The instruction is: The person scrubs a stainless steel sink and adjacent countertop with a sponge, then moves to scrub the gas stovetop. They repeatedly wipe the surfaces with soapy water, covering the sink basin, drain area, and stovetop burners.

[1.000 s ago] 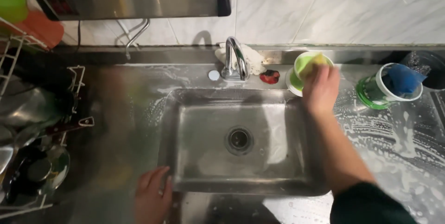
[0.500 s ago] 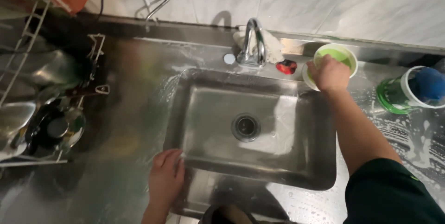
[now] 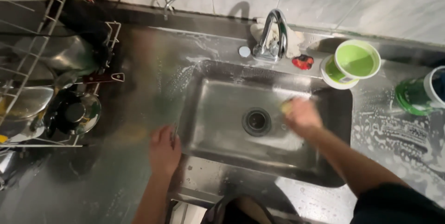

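My right hand point(image 3: 302, 115) is down inside the steel sink point(image 3: 218, 143), blurred, closed on a yellow sponge point(image 3: 287, 106) just right of the drain point(image 3: 256, 120). My left hand point(image 3: 163, 147) rests flat on the sink's front left rim, fingers apart, holding nothing. A green tub of paste point(image 3: 352, 61) stands open on the counter behind the sink's right corner, well above my right hand.
A chrome tap point(image 3: 273, 36) stands behind the sink, with a small red thing point(image 3: 302, 61) beside it. A wire dish rack point(image 3: 41, 80) with pots and lids fills the left side. A green container point(image 3: 419, 94) sits at the right on the soapy wet counter point(image 3: 398, 136).
My right hand has come away from the green tub and dropped into the sink with the sponge. The left hand stays on the rim. The view has shifted.
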